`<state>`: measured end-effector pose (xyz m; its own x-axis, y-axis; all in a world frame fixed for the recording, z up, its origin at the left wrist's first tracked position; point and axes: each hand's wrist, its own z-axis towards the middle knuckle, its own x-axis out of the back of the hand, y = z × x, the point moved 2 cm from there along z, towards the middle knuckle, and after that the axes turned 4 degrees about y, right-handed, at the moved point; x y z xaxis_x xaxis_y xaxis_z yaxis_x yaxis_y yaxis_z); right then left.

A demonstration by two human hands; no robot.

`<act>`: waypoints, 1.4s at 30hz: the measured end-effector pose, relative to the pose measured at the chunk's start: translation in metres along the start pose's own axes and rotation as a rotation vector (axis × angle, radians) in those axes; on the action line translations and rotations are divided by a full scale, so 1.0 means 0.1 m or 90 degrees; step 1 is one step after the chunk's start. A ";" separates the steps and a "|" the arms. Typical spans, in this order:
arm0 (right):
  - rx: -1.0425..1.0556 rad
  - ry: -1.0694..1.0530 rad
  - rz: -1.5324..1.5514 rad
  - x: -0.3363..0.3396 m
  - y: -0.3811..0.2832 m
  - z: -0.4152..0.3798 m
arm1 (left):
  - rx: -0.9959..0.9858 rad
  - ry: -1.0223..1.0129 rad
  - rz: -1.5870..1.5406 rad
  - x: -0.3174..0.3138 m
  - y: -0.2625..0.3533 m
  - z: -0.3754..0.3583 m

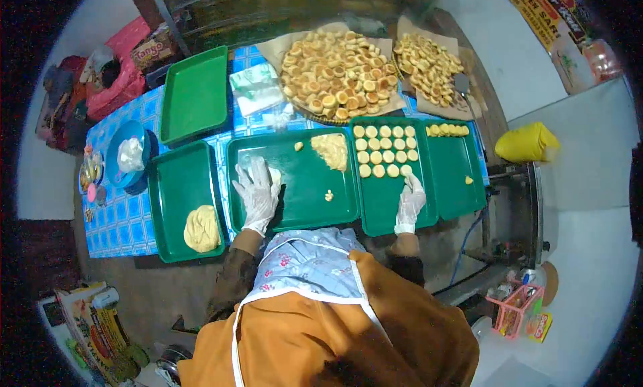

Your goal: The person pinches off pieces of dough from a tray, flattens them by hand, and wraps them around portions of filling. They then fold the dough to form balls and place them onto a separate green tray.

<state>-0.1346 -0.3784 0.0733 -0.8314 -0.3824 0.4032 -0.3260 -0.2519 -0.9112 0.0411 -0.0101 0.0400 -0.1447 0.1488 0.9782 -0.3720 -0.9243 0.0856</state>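
My left hand (256, 191), in a clear plastic glove, lies with fingers spread over the left part of a green tray (295, 216). A small pale piece of dough (275, 175) shows beside its thumb. On that same tray are a larger slab of dough (331, 150), a small lump (299, 146) and a few crumbs (329, 195). My right hand (411, 201), also gloved, is over the neighbouring tray (382, 219). Its fingertips close together on a dough round (406, 170) at the end of the front row. Several flat rounds (379, 144) stand in neat rows behind it.
A big dough ball (202, 229) sits on the left tray (164, 206). Baked pieces are heaped on a paper-lined basket (338, 72) and another paper sheet (429, 69) at the back. A blue basin (130, 152) stands left; a yellow bundle (528, 142) lies right.
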 end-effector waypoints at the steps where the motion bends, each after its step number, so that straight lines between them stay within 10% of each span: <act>1: -0.008 -0.003 -0.003 0.00 0.04 -0.01 | 0.005 -0.044 -0.022 -0.07 -0.02 -0.01; 17: 0.014 0.144 -0.031 0.20 0.27 1.77 | -0.066 -0.072 0.037 -0.06 0.19 -0.09; 21: 0.532 0.007 -0.743 0.00 1.14 2.59 | -0.018 -0.055 0.013 -0.05 0.23 -0.10; 25: -0.024 -0.036 -0.194 -0.23 1.34 2.91 | 0.043 -0.071 -0.017 0.00 0.29 -0.19; 28: -0.141 0.015 0.086 -0.36 1.60 3.09 | 0.071 -0.122 -0.015 0.09 0.30 -0.26; 30: 0.284 -0.212 -0.941 -0.43 1.51 3.30 | 0.067 -0.110 -0.002 0.01 0.24 -0.27; 37: 0.116 -0.113 -0.633 -0.42 1.51 3.27 | 0.125 -0.158 -0.016 0.11 0.25 -0.38; 39: 0.256 -0.154 -0.760 -0.39 1.23 3.12 | 0.117 -0.140 -0.011 0.09 0.22 -0.38; 42: -0.100 -0.083 -0.393 -0.43 1.28 3.20 | 0.135 -0.105 -0.030 0.08 0.20 -0.41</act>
<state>0.0032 -0.6785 -0.0333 -0.4122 -0.3167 0.8543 -0.7965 -0.3300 -0.5067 -0.0052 -0.0126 0.0418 0.0257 0.1507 0.9882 -0.1720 -0.9732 0.1529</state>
